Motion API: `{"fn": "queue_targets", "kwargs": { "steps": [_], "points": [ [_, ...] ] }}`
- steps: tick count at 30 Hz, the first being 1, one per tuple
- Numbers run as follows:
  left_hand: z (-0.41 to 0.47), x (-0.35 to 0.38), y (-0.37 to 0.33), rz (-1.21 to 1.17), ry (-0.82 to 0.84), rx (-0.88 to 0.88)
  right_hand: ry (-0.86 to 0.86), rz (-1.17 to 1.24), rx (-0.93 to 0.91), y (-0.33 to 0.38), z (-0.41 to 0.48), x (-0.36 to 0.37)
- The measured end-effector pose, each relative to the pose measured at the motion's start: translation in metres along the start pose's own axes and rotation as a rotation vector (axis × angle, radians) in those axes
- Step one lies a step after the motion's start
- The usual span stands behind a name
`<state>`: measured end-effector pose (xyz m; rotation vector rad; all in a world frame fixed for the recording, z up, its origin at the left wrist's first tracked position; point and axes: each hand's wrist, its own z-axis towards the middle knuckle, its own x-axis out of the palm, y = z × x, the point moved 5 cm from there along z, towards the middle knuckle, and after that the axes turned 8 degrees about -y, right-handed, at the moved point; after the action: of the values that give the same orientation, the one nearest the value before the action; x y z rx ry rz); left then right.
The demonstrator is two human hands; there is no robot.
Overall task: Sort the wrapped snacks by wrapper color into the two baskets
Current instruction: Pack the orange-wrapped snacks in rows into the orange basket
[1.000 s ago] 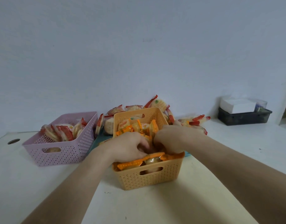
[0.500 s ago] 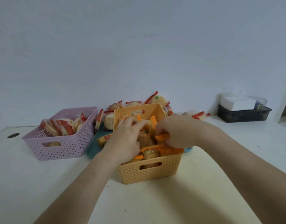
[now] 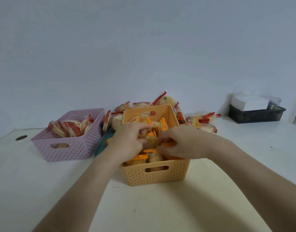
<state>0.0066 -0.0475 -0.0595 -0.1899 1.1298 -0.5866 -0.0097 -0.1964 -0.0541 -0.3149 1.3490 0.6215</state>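
An orange basket (image 3: pixel 162 177) stands in front of me, packed with orange-wrapped snacks (image 3: pixel 139 157). Both hands are inside it. My left hand (image 3: pixel 129 143) has its fingers curled round an orange-wrapped snack near the basket's middle. My right hand (image 3: pixel 180 143) pinches the orange edge of another wrapper beside it. A pink basket (image 3: pixel 72 148) to the left holds red-wrapped snacks (image 3: pixel 71 128). A loose pile of red-wrapped snacks (image 3: pixel 165 102) lies behind and to the right of the orange basket, on a teal tray (image 3: pixel 103 144).
A black tray (image 3: pixel 256 115) with a white box in it sits at the far right by the wall. A round cable hole (image 3: pixel 21 137) is in the white table (image 3: pixel 160 211) at the far left. The wall runs close behind the snack pile.
Both hands stayed in the orange basket and shifted among the snacks. My left hand's fingers, stretched forward half a second ago, have curled round a snack.
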Motion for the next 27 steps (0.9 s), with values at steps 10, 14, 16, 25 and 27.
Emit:
{"fn": "queue_targets", "kwargs": {
  "steps": [10, 14, 16, 25, 27],
  "points": [
    [-0.022, -0.005, -0.007, -0.057, 0.289, 0.105, -0.218, 0.054, -0.051, 0.016, -0.01, 0.016],
    [-0.001, -0.017, 0.005, 0.088, 0.032, 0.089, -0.173, 0.036, -0.028, 0.018, -0.009, 0.02],
    [0.006, -0.014, 0.007, 0.314, 0.045, 0.159, -0.152, 0.03, -0.012, 0.016, -0.008, 0.021],
    [-0.005, -0.021, 0.0, 0.393, 0.154, 0.164, -0.13, 0.12, 0.069, 0.011, 0.001, 0.017],
    [-0.011, -0.025, 0.0, 0.282, 0.269, 0.105, -0.093, 0.146, 0.099, 0.009, 0.003, 0.015]
  ]
}}
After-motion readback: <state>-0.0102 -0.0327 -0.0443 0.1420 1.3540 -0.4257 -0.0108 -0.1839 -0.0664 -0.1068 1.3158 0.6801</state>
